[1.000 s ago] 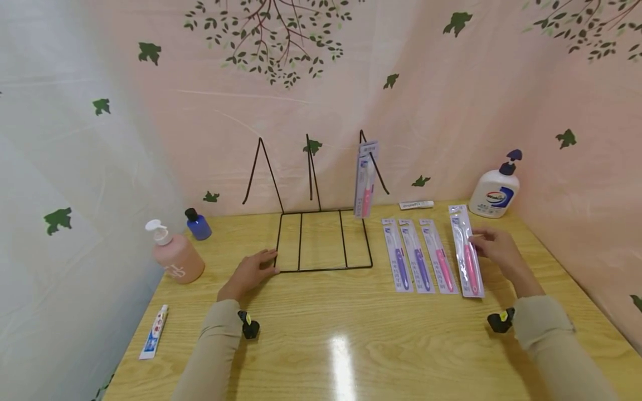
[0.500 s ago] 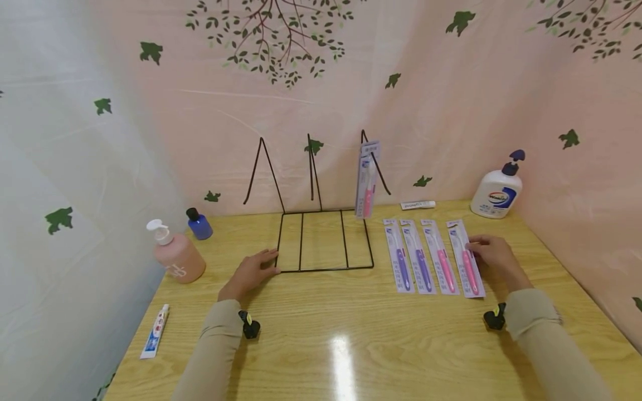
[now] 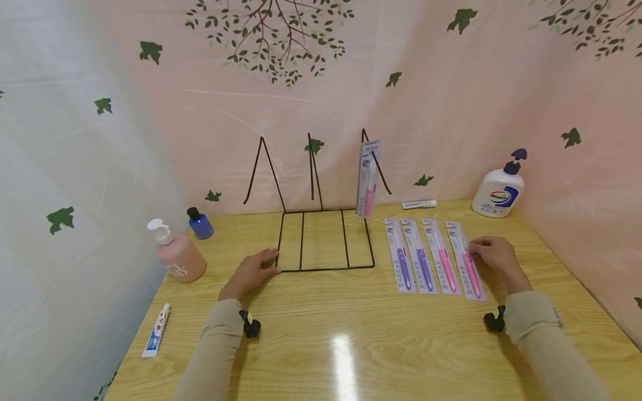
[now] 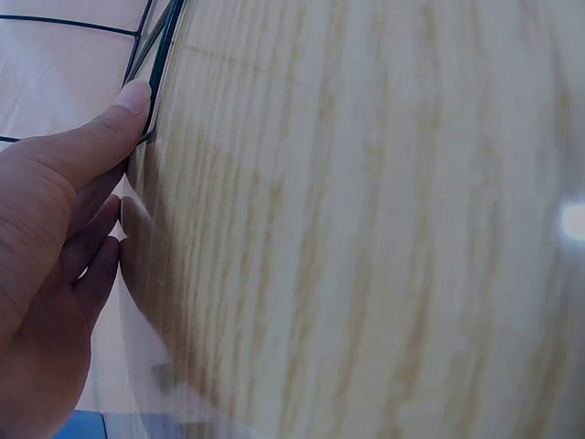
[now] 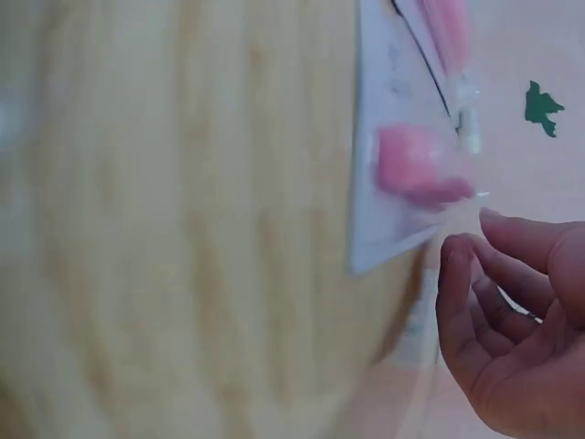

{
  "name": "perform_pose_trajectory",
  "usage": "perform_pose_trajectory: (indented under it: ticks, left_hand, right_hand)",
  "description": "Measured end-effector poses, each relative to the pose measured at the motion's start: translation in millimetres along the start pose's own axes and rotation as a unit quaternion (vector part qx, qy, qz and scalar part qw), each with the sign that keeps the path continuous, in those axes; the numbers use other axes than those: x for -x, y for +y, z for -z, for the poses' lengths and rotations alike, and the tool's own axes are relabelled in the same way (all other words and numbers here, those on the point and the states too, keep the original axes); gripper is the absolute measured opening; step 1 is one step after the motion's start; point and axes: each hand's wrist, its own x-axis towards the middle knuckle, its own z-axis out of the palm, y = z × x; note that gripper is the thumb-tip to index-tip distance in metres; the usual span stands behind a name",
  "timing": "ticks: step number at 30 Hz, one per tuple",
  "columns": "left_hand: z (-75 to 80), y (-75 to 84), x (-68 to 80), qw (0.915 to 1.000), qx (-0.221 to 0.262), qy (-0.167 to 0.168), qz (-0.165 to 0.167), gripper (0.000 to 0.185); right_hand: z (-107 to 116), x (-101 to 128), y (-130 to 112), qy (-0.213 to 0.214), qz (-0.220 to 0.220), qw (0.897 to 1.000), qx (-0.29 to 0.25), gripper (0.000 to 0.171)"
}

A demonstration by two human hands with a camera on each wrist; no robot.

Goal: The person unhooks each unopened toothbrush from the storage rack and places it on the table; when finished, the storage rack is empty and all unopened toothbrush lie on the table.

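My left hand (image 3: 252, 273) rests its thumb and fingers against the left front corner of a black wire rack (image 3: 328, 269). In the left wrist view, the thumb (image 4: 123, 114) touches the dark wire, and the other fingers are partly hidden below it. My right hand (image 3: 494, 255) is at the right edge of a packaged pink toothbrush (image 3: 467, 262), which lies flat at the right end of a row. Its thumb and forefinger tips stand slightly apart in the right wrist view, beside the blurred pack (image 5: 402, 210). Another packaged toothbrush (image 3: 368, 181) hangs from the rack's right hook.
Left of the right-hand pack lie another pink toothbrush (image 3: 441, 259) and two purple ones (image 3: 421, 259). A white pump bottle (image 3: 498, 192) and small white tube (image 3: 418, 204) stand behind. On the left are a pink pump bottle (image 3: 181, 259), blue bottle (image 3: 202, 224) and toothpaste tube (image 3: 156, 331).
The right-hand pink toothbrush pack has come down from a raised position to lie flat on the table, then shifted slightly toward me. My left hand and the rack keep their places.
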Motion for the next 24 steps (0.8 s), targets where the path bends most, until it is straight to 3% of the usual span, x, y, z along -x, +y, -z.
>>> perform_pose_trajectory:
  ticks: [4, 9, 17, 24]
  left_hand:
    - [0.8, 0.5, 0.0, 1.0000, 0.000, 0.002, 0.000, 0.059]
    - [1.0, 1.0, 0.1, 1.0000, 0.004, 0.001, 0.001, 0.059]
    - [1.8, 2.4, -0.7, 0.9999, 0.004, -0.006, 0.012, 0.060]
    - [0.7, 2.8, -0.6, 0.9998, 0.016, -0.003, 0.008, 0.060]
  right_hand:
    - [1, 6, -15, 0.021, 0.018, 1.000, -0.007, 0.050]
    - [-4, 10, -44, 0.073, 0.103, 0.992, -0.013, 0.053]
    - [-26, 12, -103, 0.137, 0.216, 0.964, -0.069, 0.042]
    - [-50, 6, -141, 0.143, 0.284, 0.939, -0.129, 0.033]
